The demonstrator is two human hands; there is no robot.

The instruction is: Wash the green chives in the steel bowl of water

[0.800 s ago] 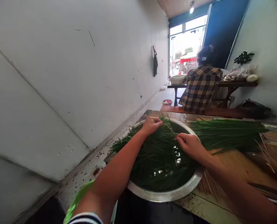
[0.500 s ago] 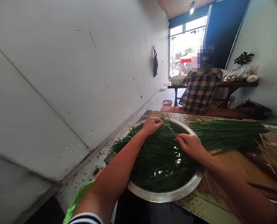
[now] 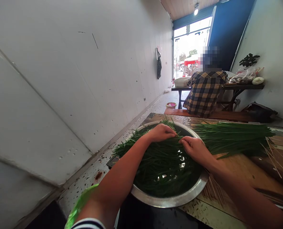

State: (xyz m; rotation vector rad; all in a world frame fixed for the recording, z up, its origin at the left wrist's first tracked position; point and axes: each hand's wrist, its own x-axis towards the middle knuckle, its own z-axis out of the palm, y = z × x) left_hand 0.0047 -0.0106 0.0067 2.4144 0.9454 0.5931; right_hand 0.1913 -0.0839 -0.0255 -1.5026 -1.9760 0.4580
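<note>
A wide metal basin (image 3: 172, 199) holds water and a mass of long green chive leaves (image 3: 160, 162). Both of my hands are over its far side, close together. My left hand (image 3: 162, 132) has its fingers curled down onto the leaves, pinching some of them. My right hand (image 3: 195, 148) is closed too, its fingertips gripping leaves just to the right of the left hand. A thin wooden skewer seems to lie between the two hands.
A large bundle of chives (image 3: 232, 136) lies on the wooden table (image 3: 237, 173) to the right, with bamboo skewers (image 3: 273, 156) beyond it. A person in a plaid shirt (image 3: 204, 92) sits at another table ahead. A white wall runs along the left.
My left hand has slid to the right across the leaves and now nearly meets my right hand, which has stayed in place.
</note>
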